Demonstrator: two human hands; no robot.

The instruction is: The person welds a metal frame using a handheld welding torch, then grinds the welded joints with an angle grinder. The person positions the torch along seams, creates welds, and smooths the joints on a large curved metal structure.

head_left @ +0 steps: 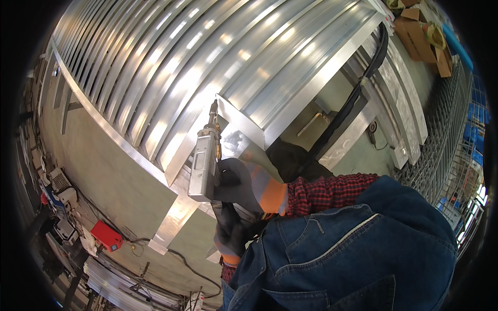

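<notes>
**Workshop floor (111,129) and ribbed metal panel (181,67), with handheld tool (203,165) at the panel's near edge**

Pale greenish-grey ground shows on both sides of the bright panel, whose parallel ribs fill the upper part of the view. The tool, silver-grey and box-shaped, stands at the centre, its narrow nozzle (213,110) pointing up toward a corner of the metalwork; whether the tip touches the metal cannot be told. The right hand (249,182), in a dark glove with an orange cuff, is closed around the lower part of the tool. The left hand (232,231), similarly gloved, lies just below, near the tool's rear end; its fingers are partly hidden, so its grip and opening cannot be told. Red-and-black plaid sleeves (332,194) and a blue denim garment (358,249) occupy the lower right. A flat metal strip (175,222) extends below the panel. Farther left is a red box (107,236); at upper right, a cardboard box (417,37) is beside grey wire mesh (441,111).
</notes>
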